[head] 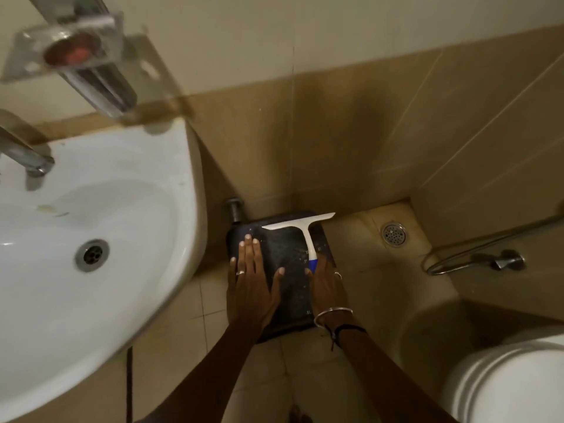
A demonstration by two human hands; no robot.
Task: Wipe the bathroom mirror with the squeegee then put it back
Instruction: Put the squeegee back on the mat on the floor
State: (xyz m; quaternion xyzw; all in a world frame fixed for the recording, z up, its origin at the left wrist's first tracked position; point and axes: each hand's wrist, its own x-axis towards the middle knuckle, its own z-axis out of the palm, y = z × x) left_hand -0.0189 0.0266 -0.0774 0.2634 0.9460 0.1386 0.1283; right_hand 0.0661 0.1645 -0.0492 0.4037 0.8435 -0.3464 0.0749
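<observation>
A white squeegee with a blue grip lies over a dark stool top on the floor between the sink and the corner, its blade toward the wall. My right hand is at the blue end of the handle, fingers around it. My left hand hovers flat over the left side of the stool, fingers spread, holding nothing. The mirror is out of view.
A white sink with a metal tap fills the left. A glass shelf juts out above it. A floor drain, a hose with sprayer and a white toilet lid are on the right.
</observation>
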